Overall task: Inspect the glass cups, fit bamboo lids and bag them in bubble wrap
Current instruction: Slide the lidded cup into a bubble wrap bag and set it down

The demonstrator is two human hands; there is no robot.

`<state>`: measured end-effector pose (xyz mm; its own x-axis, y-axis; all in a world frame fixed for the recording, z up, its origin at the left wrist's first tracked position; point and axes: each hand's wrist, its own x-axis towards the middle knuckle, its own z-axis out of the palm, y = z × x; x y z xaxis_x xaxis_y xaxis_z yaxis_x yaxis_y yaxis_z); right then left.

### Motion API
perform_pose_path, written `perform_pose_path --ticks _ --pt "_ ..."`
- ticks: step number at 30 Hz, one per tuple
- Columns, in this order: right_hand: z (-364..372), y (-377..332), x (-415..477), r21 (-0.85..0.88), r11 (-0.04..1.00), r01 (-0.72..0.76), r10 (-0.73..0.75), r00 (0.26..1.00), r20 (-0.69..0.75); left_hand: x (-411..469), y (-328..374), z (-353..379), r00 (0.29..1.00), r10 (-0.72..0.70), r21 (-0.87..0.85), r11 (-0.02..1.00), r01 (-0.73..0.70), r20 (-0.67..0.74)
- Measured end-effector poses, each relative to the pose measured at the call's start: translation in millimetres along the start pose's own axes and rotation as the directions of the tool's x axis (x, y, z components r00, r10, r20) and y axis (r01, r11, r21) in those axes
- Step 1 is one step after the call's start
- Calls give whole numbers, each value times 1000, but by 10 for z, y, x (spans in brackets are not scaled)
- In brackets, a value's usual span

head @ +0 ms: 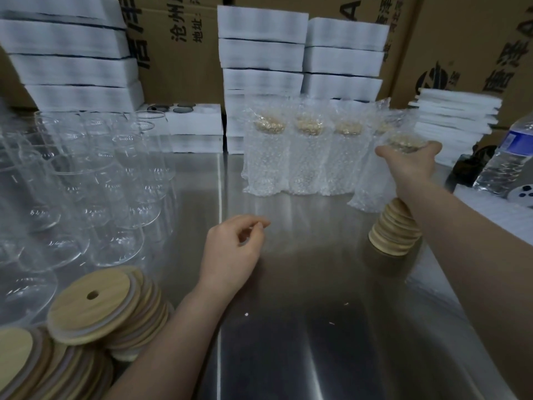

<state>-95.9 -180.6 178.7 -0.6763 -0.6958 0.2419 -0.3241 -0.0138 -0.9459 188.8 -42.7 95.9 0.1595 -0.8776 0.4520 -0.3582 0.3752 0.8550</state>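
My right hand (pixel 409 160) grips a lidded bubble-wrapped cup (pixel 372 186) by its top at two o'clock, beside the finished row (pixel 305 157) at twelve; my left hand (pixel 233 252) hangs loosely curled, empty; many bare glass cups (pixel 86 174) at ten and bamboo lids (pixel 95 307) at seven remain.

Your two bare arms and hands, with nothing worn on them.
Your left hand (pixel 233 249) and right hand (pixel 409 160) are uncovered. Your left forearm (pixel 173 327) and right forearm (pixel 476 255) are bare skin all the way to the picture's edges. Both forearms look slim and smooth, narrowing at the wrists, and your fingers are slender.
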Motion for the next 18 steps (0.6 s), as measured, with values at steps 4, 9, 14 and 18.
perform_pose_path --ticks 4,9,14,18 --pt "39 -2 29 -32 999 7 -7 1000 11 5 11 -3 1000 -6 10 1000 6 2" --pt "25 31 49 -61 998 25 -24 999 27 9 -2 -1 1000 -11 11 1000 11 3" --pt "5 -56 23 -168 984 -63 72 996 47 13 -10 -6 1000 -11 21 1000 11 9" --pt "-55 -180 -105 -276 957 -91 110 992 54 24 -31 1 1000 -14 42 999 14 -4"
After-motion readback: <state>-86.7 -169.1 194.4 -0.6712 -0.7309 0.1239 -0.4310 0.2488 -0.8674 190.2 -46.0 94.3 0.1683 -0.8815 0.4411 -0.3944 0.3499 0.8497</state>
